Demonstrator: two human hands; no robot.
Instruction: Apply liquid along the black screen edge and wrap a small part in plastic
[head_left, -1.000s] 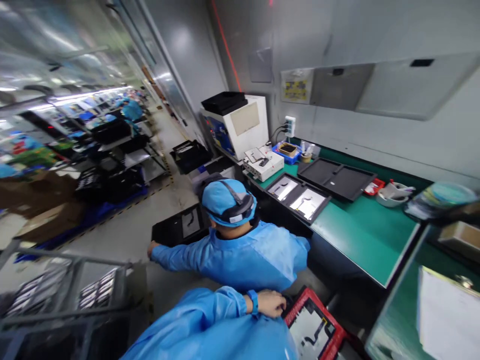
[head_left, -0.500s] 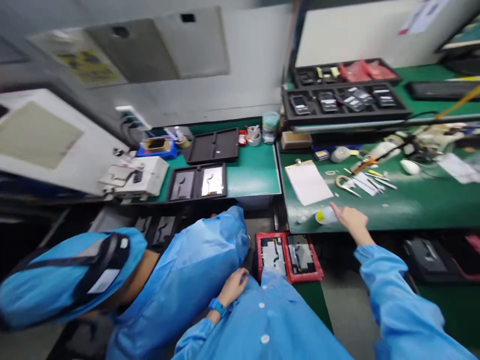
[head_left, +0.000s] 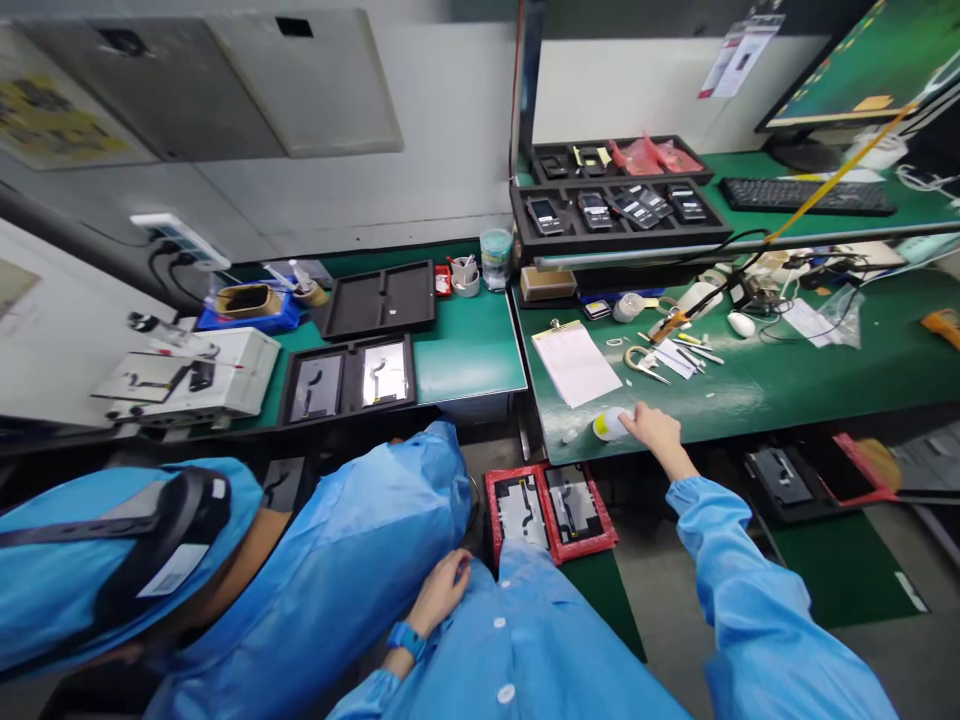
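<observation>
My right hand point(head_left: 657, 436) reaches to the front edge of the green bench, its fingers closed round the end of a white bottle point(head_left: 611, 424) with a yellow label. The bottle lies tilted at the bench surface; the fingers hide part of it. A clipboard with white paper point(head_left: 576, 365) lies just beyond. My left hand point(head_left: 441, 590), a blue band at its wrist, rests against my blue coat, loosely bent and holding nothing visible. Nearby, two flat panels with dark strips point(head_left: 523, 510) lie in red wrap point(head_left: 551, 540) below the bench.
A co-worker in a blue cap point(head_left: 112, 550) leans close on my left. Black trays point(head_left: 349, 385) with panels and a microscope-like device point(head_left: 195, 375) stand on the left bench. Scissors point(head_left: 646, 362), pens and cables lie on the right bench, below a shelf with a device tray point(head_left: 615, 238).
The view has swung to the right, so the scene shifts left and more of the right bench and monitor shows. My right hand stays at the bottle; my left stays against my coat.
</observation>
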